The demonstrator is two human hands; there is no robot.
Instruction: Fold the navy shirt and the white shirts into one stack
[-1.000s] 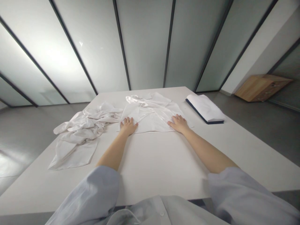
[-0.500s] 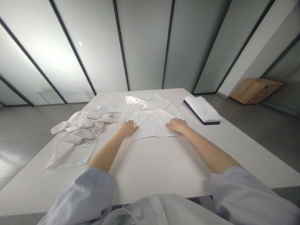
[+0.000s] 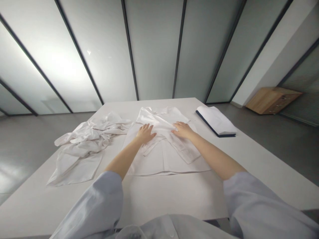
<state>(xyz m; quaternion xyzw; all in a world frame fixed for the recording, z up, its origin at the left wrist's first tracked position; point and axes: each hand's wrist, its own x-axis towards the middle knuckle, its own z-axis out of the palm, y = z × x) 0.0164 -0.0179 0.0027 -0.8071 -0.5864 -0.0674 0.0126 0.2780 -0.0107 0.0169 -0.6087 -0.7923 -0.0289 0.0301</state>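
A white shirt (image 3: 161,159) lies spread on the table in front of me, its collar end away from me and its hem towards me. Its sleeves are laid across the body, with cuffs pointing down at either side. My left hand (image 3: 146,133) rests on the left part of the shirt, fingers spread. On the right part lies my right hand (image 3: 183,129), palm down with fingers stretched out. Neither hand grips the cloth.
On the white table (image 3: 174,196), a crumpled heap of white cloth (image 3: 87,139) lies at left. A folded white cloth (image 3: 216,119) rests on a dark blue layer at right. Beyond stand frosted glass panels (image 3: 154,49) and a wooden cabinet (image 3: 269,99).
The shirt's hem has come closer to me and the shirt lies longer and flatter, its sleeves now showing across the body. Both hands are farther up the shirt and nearer each other.
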